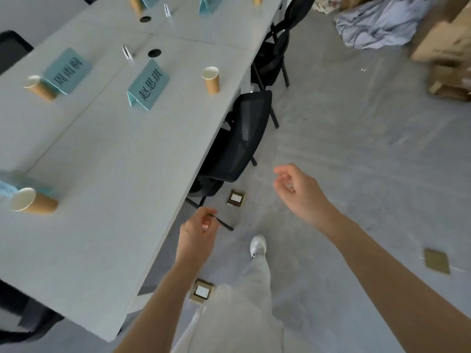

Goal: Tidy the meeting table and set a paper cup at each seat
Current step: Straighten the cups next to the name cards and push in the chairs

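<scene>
A grey concrete floor point(356, 154) fills the right half of the view, with cardboard boxes point(443, 31) and a heap of pale cloth point(377, 21) at the far right. The long white meeting table point(107, 174) runs from near left to far centre, and black mesh chairs point(242, 133) are tucked along its right edge.

On the table stand teal name cards point(149, 85), and brown paper cups are already out: one upright by the right edge point(211, 79), one at the far left beside a card point(39, 87), one at the near left point(31, 201), and two more far up the table point(135, 5). Wide-angle distortion makes the left cups look tilted; whether they stand or lie I cannot tell for certain.

The person is standing at the near right corner, a white shoe point(258, 247) on the floor. The left hand point(197, 231) is curled around a thin black pen point(224, 224), just off the table edge. The right hand point(297, 189) hangs over the floor, fingers loosely bent, holding nothing.

A paper cup should be very light and thin-walled, easy to crush or tip. I would take it around the mid-wall with a gentle grip from thumb and fingers, never pinching the rim, and set it down flat.
</scene>
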`<act>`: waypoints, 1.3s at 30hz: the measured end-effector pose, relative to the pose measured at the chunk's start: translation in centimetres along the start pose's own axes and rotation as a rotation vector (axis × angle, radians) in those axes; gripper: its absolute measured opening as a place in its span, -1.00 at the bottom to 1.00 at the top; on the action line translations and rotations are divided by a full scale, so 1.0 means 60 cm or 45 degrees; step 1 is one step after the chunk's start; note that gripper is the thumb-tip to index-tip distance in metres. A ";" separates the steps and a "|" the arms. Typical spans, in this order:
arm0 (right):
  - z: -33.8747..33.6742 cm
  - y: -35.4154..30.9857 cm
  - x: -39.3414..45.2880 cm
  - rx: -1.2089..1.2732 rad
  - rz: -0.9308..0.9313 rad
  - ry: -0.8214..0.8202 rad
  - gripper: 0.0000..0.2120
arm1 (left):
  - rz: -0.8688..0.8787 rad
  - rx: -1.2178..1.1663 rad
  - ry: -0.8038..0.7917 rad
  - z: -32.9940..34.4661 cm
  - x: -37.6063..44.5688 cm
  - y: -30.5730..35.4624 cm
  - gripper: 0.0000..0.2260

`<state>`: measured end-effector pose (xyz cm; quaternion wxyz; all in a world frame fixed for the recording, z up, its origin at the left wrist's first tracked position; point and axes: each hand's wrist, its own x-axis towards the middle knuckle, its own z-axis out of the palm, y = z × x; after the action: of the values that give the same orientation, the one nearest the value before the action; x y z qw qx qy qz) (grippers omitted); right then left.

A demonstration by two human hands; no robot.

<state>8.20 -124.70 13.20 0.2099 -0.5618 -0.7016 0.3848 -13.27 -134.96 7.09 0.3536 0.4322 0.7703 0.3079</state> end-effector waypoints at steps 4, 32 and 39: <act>-0.029 0.000 0.128 -0.024 -0.045 -0.066 -0.71 | -0.077 -0.050 0.069 0.021 0.101 0.047 -0.85; -0.144 0.044 0.890 -0.125 -0.283 -0.761 -0.53 | -0.522 0.103 0.479 0.211 0.651 0.314 -0.69; -0.046 0.008 1.001 -0.159 -0.384 -0.892 -0.24 | -0.690 0.082 0.640 0.203 0.744 0.270 -0.64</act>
<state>-6.36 -66.77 6.25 -0.0228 -0.2985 -0.8277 0.4746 -12.91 -86.36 0.48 0.2082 0.1343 0.9289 0.2752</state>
